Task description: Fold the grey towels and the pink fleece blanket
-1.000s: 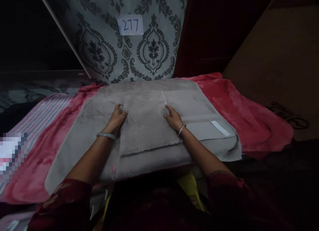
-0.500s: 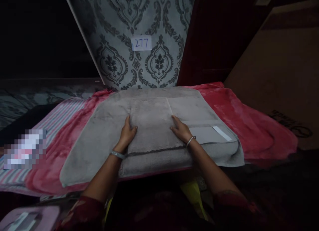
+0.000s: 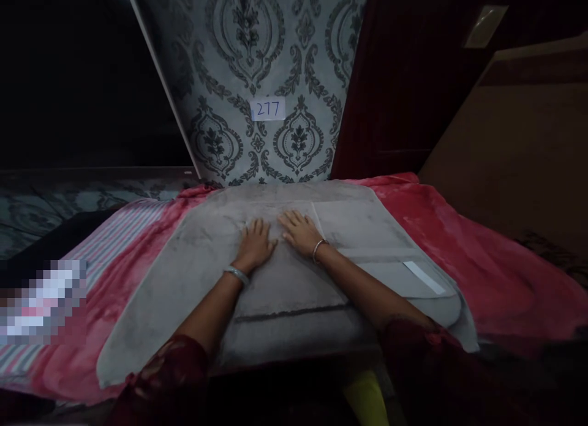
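A: With the folded grey panel (image 3: 294, 285) as the clock's centre, what's at nine?
B: A smooth striped cloth (image 3: 117, 236), then plush pink blanket (image 3: 110, 316), wavy at its border. Over that lies the soft, short-napped grey cloth (image 3: 174, 297), a broad sheet with rounded corners; the panel is folded flat on its middle.

A: And the hands?
B: The left hand (image 3: 253, 245) lies at ten, palm down, fingers spread towards twelve. The right hand (image 3: 301, 230) lies just after twelve, palm down too, fingers towards eleven. Both are unclosed, gripping nothing, flat on the fleece; they're near each other but apart.

A: Farther right?
B: A pale, stiff-looking strip (image 3: 423, 278) at three on the grey, red plush (image 3: 450, 248) beyond, and a brown cardboard sheet or box (image 3: 519, 163) at two.

A: Edges and room?
B: Flat fleece stretches from the left hand out to nine. At twelve the cloth runs back near the patterned wall (image 3: 248, 40). At six the panel's front edge is a dark, straight line above a rounded grey band. The right forearm crosses the fleece towards four.
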`<state>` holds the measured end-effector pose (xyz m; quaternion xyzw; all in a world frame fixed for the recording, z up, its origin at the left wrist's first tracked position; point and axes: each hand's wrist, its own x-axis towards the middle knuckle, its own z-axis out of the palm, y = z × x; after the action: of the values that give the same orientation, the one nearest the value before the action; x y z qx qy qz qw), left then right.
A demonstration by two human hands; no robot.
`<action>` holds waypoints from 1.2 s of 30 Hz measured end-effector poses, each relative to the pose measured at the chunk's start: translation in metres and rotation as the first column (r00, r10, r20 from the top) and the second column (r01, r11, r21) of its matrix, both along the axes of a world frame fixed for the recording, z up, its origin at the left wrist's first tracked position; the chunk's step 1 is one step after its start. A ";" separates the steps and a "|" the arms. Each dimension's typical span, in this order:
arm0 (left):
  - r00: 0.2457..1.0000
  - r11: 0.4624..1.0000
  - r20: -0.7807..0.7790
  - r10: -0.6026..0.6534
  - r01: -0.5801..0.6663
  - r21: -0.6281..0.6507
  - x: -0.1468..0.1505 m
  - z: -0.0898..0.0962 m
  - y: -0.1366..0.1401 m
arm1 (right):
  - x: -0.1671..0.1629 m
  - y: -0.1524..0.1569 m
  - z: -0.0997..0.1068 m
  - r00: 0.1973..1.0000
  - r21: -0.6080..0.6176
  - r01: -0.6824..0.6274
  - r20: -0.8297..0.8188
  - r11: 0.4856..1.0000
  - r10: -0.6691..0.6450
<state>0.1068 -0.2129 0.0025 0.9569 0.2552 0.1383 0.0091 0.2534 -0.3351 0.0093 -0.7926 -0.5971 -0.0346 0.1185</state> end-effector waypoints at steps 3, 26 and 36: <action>0.999 0.999 -0.051 -0.016 0.019 0.049 0.004 -0.016 -0.005 | 0.013 0.006 -0.018 0.999 -0.098 -0.049 0.003 0.994 0.050; 0.991 1.000 0.131 0.010 -0.007 -0.018 -0.001 -0.026 0.008 | 0.068 0.063 -0.018 0.991 -0.086 -0.113 -0.077 0.990 0.106; 0.890 0.896 0.322 0.324 -0.180 -0.405 -0.017 -0.014 0.047 | 0.091 0.023 -0.014 0.996 0.001 0.051 -0.075 0.999 -0.051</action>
<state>0.0897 -0.1664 -0.0118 0.8509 0.3936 0.2716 0.2174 0.3446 -0.3117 -0.0046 -0.8083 -0.5716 -0.0085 0.1410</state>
